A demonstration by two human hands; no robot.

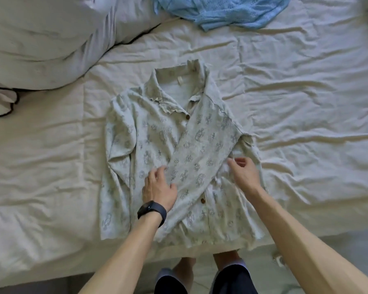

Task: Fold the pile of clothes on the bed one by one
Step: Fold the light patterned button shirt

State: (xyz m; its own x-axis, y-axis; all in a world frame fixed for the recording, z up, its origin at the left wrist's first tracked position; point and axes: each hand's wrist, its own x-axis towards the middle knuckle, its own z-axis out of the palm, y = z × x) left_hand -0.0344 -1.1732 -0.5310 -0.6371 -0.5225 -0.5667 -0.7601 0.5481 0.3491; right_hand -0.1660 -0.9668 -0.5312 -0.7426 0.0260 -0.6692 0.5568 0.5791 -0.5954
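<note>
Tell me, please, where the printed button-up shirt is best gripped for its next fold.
Probably the hem, one grip near each bottom corner, coming from the bed's near edge: the sleeves already lie folded inward, and the collar points away.

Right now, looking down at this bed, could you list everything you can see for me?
shirt: one, pale grey-green with small prints and brown buttons, spread mid-bed, one sleeve folded across its front.
knit garment: one, light blue, crumpled at the bed's far edge.
pillows: apparently two, off-white with dark piping, far left.
sheet: one, cream, wrinkled, covering the bed.
watch: one, black, on the left wrist.
shorts: one pair, dark, bottom edge.
left grip: one bare hand, fingers resting on the shirt's front.
right grip: one bare hand, at the shirt's right side; whether it pinches cloth is unclear.
</note>
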